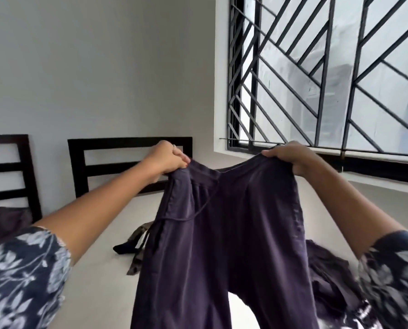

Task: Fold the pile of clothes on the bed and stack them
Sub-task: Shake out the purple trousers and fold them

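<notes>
Dark purple drawstring trousers (224,238) hang in the air in front of me, waistband up, both legs dropping out of the bottom of the view. My left hand (167,157) grips the left end of the waistband. My right hand (291,157) grips the right end, so the waist is stretched between them. Behind the trousers, on the pale bed (96,233), lies a small pile of clothes: an olive patterned piece with a dark one (136,250) on the left and another purple garment (326,271) on the right. The held trousers hide part of the pile.
A dark wooden slatted headboard (127,162) stands against the grey wall at the far side of the bed. A dark maroon pillow (5,222) lies at the left. A window with black diagonal bars (329,74) fills the upper right.
</notes>
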Demonstrator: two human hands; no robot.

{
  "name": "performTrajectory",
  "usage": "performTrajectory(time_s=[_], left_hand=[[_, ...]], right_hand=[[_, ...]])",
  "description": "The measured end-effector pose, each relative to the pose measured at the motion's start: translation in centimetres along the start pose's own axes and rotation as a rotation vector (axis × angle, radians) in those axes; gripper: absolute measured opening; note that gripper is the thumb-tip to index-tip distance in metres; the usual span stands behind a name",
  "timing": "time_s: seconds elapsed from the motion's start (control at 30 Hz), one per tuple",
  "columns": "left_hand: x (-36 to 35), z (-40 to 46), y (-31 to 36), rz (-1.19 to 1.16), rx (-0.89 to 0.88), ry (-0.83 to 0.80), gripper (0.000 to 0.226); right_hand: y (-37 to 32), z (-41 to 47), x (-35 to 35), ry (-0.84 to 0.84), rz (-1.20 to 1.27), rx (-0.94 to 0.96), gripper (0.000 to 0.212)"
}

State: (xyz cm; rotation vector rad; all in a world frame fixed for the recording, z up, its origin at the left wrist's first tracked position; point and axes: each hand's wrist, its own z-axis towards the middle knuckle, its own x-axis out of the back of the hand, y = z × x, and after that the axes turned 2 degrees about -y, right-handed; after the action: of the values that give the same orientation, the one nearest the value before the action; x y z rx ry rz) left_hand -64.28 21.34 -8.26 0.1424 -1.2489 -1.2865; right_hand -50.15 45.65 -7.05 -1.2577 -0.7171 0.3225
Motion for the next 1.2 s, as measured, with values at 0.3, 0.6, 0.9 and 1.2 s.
performTrajectory(time_s=[0.3, 0.6, 0.9, 1.2], left_hand=[[-5.2, 0.1, 3.6, 0.002, -0.134, 0.057, 0.017], [-4.4, -0.5, 2.7, -0.321, 0.025, -0.233, 0.094], [-2.6, -0.6, 2.8, -0.392, -0.065, -0.123, 0.020], [0.9, -2.0, 5.5, -0.471, -0.220, -0.228, 0.016]], right_hand=[[-1.5, -4.9, -7.4, -0.221, 0.242, 0.116, 0.014], [-0.8, -7.7, -7.1, -0.631, 0.590, 0.115, 0.028], [3.2, -8.2, -5.5, -0.372, 0.398, 0.329, 0.030], [7.2, -7.1, -4.7, -0.524, 0.535, 0.033, 0.037]])
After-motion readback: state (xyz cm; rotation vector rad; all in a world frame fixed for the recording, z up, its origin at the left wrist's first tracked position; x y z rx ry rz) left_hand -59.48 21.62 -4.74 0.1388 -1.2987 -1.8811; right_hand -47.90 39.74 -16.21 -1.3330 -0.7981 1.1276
